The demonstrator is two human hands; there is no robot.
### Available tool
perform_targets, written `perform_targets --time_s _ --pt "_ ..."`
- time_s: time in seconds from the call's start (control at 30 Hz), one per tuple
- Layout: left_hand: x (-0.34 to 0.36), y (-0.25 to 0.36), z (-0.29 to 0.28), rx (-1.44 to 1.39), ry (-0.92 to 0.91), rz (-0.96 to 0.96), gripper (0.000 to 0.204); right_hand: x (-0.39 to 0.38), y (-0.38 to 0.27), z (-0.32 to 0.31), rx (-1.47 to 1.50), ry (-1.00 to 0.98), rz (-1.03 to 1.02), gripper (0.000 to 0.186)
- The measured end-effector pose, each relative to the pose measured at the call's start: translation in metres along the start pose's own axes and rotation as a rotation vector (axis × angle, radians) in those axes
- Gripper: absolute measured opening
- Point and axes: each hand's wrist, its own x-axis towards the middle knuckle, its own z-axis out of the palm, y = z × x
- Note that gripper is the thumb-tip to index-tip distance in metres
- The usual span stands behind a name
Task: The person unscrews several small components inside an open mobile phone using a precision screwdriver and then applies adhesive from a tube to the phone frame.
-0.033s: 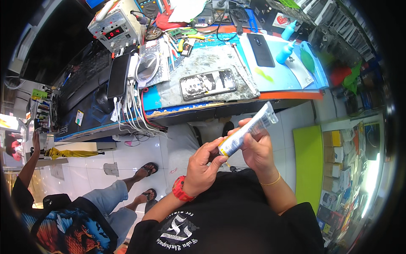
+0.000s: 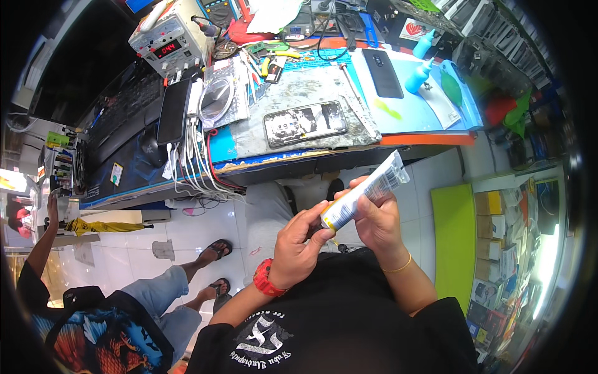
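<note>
My left hand (image 2: 300, 247), with a red watch on its wrist, is closed round the lower, yellow-marked end of a squeeze tube (image 2: 359, 198). The tube is white and silvery, tilted, with its flat crimped end up to the right. My right hand (image 2: 378, 219) grips the tube's middle, thumb lying along the side. Both hands are in front of my body, below the workbench edge. The tube's capped end is hidden by my left fingers. Beyond, a smartphone with its frame and inner parts exposed (image 2: 305, 123) lies on a stained grey work mat (image 2: 249, 138).
A dark phone (image 2: 174, 112) and white cables (image 2: 193, 163) are left on the bench, by a power supply (image 2: 169, 38). At right are a phone back (image 2: 381, 73) and blue bottles (image 2: 418, 76). Another person (image 2: 118, 318) sits at lower left. A green panel (image 2: 453, 240) stands right.
</note>
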Motion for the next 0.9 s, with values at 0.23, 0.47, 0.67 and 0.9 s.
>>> perform_targets --time_s 0.23,0.47,0.67,0.9 --pt "0.009 -0.001 -0.004 0.645 0.166 0.453 0.017 -0.005 0.011 0.012 -0.103 0.12 -0.183 0.021" --pt "0.026 0.012 -0.006 0.741 0.044 0.466 0.004 0.006 0.003 0.003 -0.4 0.272 -0.4 0.029" --pt "0.1 0.047 -0.054 1.0 0.103 0.423 0.015 0.037 -0.092 -0.043 -0.262 0.385 -0.555 0.041" --pt "0.279 0.03 -0.072 1.396 -0.018 0.468 0.024 0.074 -0.098 -0.046 -0.027 0.09 -0.468 0.039"
